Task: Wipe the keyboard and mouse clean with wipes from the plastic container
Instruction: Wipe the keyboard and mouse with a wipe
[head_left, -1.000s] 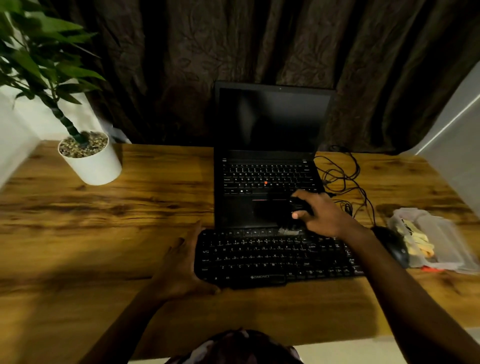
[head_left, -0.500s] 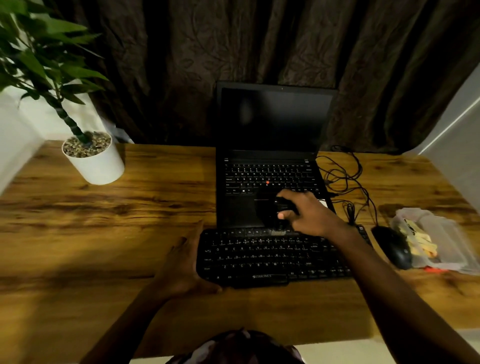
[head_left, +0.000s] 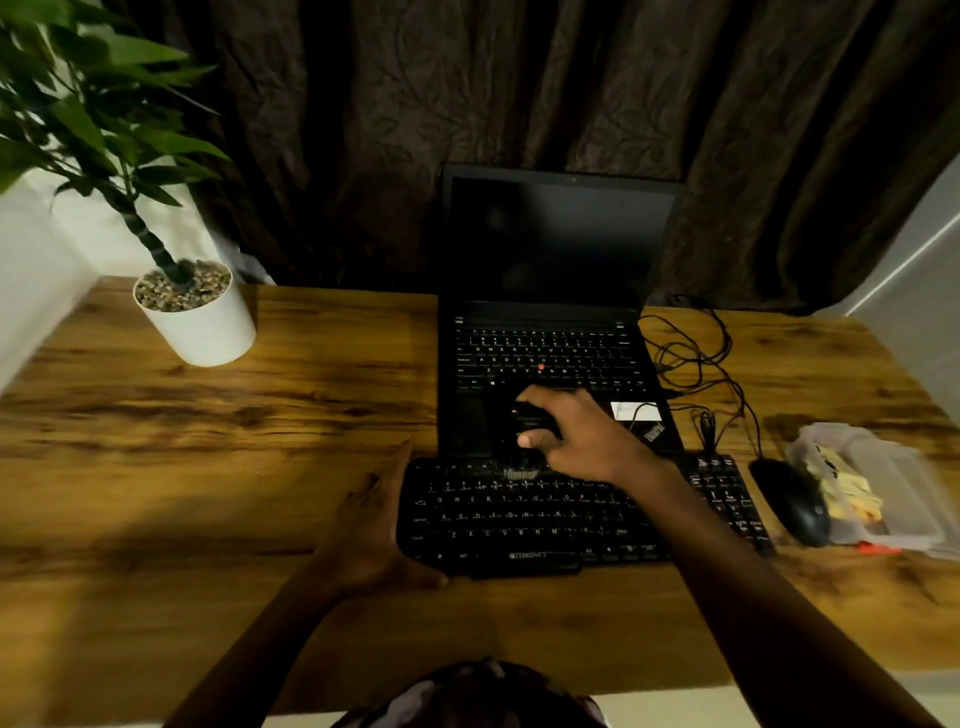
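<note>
Since the earlier frames the right hand (head_left: 582, 441) has slid leftward along the far edge of the keyboard (head_left: 545, 514), so that the white sticker on the laptop's palm rest now shows to its right; the left hand (head_left: 374, 530) has not shifted. The right hand's fingers and thumb are curled around a small dark object (head_left: 524, 436), too dim to identify; its pale, frayed lower edge touches the keyboard's top row, and the hand itself hangs over the palm rest of the laptop (head_left: 545, 249). The left hand lies flat against the keyboard's left end, fingers straight and together, thumb tucked along the front left corner; it grips nothing.

The keyboard lies on the wooden table (head_left: 208, 467) just in front of the open laptop, whose screen is dark; the mouse (head_left: 795, 501) sits just beside the keyboard's right end, touching or nearly touching the plastic container (head_left: 883, 488) at its right; the container holds yellowish contents I cannot make out. A tangle of black cable (head_left: 696, 353) lies right of the laptop; a white plant pot (head_left: 202, 322) stands at the table's far left corner.
</note>
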